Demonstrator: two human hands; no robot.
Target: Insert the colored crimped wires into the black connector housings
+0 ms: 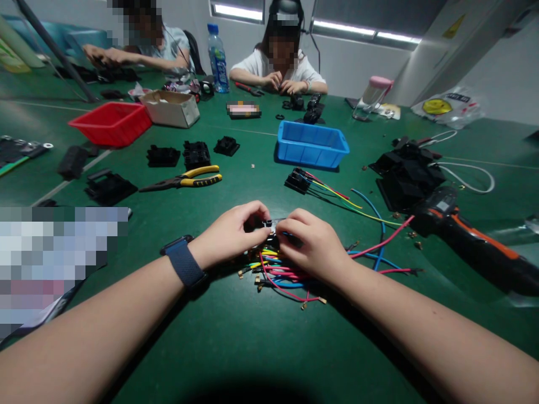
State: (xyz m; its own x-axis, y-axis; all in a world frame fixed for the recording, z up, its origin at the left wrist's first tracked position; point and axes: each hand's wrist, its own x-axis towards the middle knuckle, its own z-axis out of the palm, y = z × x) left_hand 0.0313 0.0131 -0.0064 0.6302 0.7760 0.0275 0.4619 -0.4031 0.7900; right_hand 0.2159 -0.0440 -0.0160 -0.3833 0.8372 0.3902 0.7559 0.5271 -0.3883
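Work in hand partway along, by the look of it: small black part (268,224) at the near side of the green table (202,348), between left hand (229,231) and right hand (314,238). Left thumb and forefinger pinched on its left side; right fingertips gathered on its right end. Apparently done with, to judge by the leads running out of it: black block (298,179) farther off. Seemingly left to deal with: loose-looking wires (290,275) with brass-coloured ends, bunched beneath the hands, and black housings (196,154) with no leads visible, beyond the yellow-handled pliers (185,178). Impossible to count from this angle: finished pieces among the dark heap (412,168) on the right. Mostly covered by fingers: shape of the held part, and any link between it and the wires. Tucked out of sight: right thumb. Cut off at the right edge: black-and-orange tool (484,241).
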